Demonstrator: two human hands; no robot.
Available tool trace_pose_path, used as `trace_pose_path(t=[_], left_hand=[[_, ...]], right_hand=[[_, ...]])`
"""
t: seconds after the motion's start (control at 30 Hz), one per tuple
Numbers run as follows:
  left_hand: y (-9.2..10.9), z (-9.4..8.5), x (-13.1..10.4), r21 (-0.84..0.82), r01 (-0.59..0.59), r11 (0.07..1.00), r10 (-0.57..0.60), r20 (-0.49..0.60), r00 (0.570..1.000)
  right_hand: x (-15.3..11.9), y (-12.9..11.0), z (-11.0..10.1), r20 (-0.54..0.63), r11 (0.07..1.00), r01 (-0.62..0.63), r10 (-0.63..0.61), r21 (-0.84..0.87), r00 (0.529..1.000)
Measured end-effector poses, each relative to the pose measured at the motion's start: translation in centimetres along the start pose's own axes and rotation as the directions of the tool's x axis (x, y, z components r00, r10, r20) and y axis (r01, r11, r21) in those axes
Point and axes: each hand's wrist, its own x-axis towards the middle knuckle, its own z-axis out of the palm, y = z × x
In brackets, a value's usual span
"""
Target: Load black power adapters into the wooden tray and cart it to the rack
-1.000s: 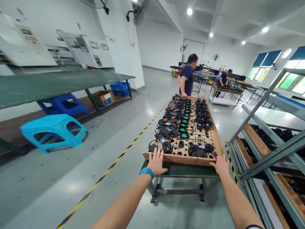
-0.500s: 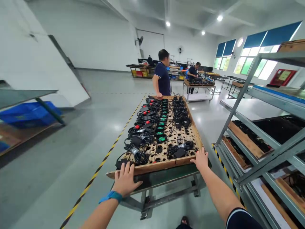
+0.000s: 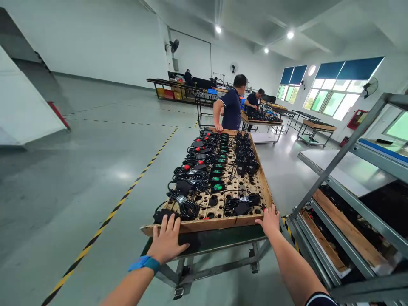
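Note:
A long wooden tray (image 3: 219, 223) lies on a wheeled metal cart (image 3: 216, 272) with a dark green top. Black coiled cables (image 3: 183, 206) with small black boxes fill its left side, and more black cables (image 3: 245, 153) its right side. Between them runs a row of black pieces with green faces (image 3: 218, 187). My left hand (image 3: 167, 242), with a blue band at the wrist, rests spread on the tray's near left rim. At the near right corner, my right hand (image 3: 270, 221) lies over the rim, thumb out to the side. Neither hand holds a cable.
A person in a dark shirt (image 3: 234, 108) stands at the tray's far end, one hand on it. Another person (image 3: 254, 102) works at a loaded cart (image 3: 263, 121) behind. A metal shelf rack (image 3: 321, 180) stands close on the right. Yellow-black floor tape (image 3: 117, 208) runs along the left.
The cart and both hands have moved forward together through the room, and the view has shifted. The rack appears nearer on the right; the left-hand bench has left view. My hands keep their places.

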Motion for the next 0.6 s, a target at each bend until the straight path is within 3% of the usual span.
trace_pose_path(t=[0.1,0.4,0.6], left_hand=[[0.5,0.2,0.2,0.018,0.007,1.0,-0.007,0.038,0.999],[1.1,1.1,0.6,0.079,0.063,0.995,-0.065,0.017,0.998],[1.4,1.6,1.6,0.087,0.132,0.987,-0.141,0.103,0.985]], right_hand=[[0.7,0.4,0.8,0.049,1.0,-0.02,0.019,0.009,0.999],[1.3,0.6,1.0,-0.026,0.999,0.022,-0.021,0.043,0.999],[2.6,-0.3,2.0,0.078,0.999,0.017,-0.021,0.044,0.997]])
